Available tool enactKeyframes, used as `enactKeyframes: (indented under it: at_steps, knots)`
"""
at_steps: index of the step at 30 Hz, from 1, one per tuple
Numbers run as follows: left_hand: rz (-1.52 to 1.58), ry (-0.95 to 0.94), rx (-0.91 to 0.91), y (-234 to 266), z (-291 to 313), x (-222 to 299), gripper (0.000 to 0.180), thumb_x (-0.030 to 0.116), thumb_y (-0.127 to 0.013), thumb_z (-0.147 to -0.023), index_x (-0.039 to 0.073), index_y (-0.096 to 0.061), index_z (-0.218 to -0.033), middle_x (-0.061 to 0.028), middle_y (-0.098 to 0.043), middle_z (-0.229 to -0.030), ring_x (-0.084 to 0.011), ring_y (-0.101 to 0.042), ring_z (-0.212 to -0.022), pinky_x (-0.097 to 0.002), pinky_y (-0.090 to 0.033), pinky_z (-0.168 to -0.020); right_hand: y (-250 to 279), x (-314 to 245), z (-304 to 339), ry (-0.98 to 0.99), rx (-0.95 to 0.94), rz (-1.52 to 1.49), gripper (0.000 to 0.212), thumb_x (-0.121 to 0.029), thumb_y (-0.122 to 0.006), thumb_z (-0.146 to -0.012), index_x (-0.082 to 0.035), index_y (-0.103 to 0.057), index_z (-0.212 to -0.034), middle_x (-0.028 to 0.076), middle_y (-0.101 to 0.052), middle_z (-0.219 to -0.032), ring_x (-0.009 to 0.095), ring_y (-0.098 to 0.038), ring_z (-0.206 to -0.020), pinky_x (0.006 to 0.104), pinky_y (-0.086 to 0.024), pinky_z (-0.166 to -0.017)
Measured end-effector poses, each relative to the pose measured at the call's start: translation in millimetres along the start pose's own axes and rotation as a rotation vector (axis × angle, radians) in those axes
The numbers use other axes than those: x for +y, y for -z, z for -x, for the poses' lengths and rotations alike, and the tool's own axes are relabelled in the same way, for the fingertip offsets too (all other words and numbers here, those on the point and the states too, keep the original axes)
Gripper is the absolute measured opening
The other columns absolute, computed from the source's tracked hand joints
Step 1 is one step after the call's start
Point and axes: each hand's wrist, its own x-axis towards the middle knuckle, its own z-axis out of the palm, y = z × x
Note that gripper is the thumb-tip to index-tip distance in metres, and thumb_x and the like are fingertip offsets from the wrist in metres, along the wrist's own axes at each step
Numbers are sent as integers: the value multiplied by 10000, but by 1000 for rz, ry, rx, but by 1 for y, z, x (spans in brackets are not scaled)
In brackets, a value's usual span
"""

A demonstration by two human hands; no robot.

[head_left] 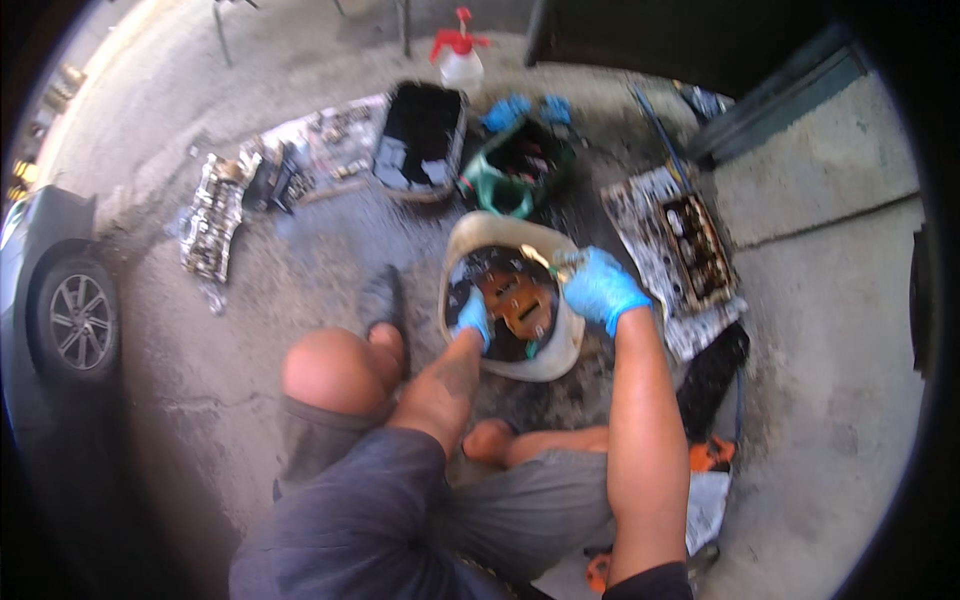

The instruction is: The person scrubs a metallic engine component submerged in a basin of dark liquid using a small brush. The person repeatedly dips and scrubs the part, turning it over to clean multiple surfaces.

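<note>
Between my knees stands a pale plastic tub [560,352] with dark liquid in it. A brownish, oil-stained metal part [522,308] with slots and holes lies in the liquid. My left hand [473,316], in a blue glove, reaches into the tub and grips the part's left edge; its fingertips are partly hidden. Over the tub's right rim, my blue-gloved right hand [600,288] is closed round a small brush [540,259], cream and yellowish, pointing towards the part. Something small and green [532,348] shows at the tub's near inner edge.
Beyond the tub are a green cut-open container [515,195] and a black tray [415,187]. A red-topped spray bottle [461,65] stands farther off. Greasy engine parts lie left [213,215] and right [695,250]. A parked car [75,310] is at far left.
</note>
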Motion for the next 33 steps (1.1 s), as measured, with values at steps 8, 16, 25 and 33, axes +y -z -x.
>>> enactKeyframes:
  at_steps: [8,16,25,33]
  knots:
    - [311,28,234,2,45,8,730,716,-391,-920,111,-536,-1302,-94,-586,-1102,-227,-580,-844,-365,-484,-703,-47,5,-33,-131,-215,125,315,-187,-557,-879,-124,-677,-1163,244,-649,-1118,418,-633,-1020,475,-521,-857]
    - [64,152,119,8,33,7,716,733,-386,-912,157,-538,-1308,-113,-591,-1211,-239,-607,-905,-405,-494,-806,-218,66,-82,-219,-128,-29,588,-126,-471,-904,-157,-373,-1482,265,-596,-1150,437,-594,-1055,484,-480,-920]
    - [293,185,181,11,22,8,695,703,-324,-949,148,-538,-1308,-121,-590,-1165,-286,-571,-943,-429,-493,-813,-256,50,-78,-434,-61,-261,399,-166,-488,-940,-212,-587,-1324,229,-666,-1030,420,-637,-930,497,-502,-808]
    - [469,114,130,18,2,-10,474,473,-360,-1030,124,-526,-1304,-119,-599,-1233,-302,-611,-991,-446,-528,-824,-276,78,-92,-136,68,-168,297,-196,-578,-907,-224,-672,-1188,171,-670,-996,370,-648,-916,464,-514,-806]
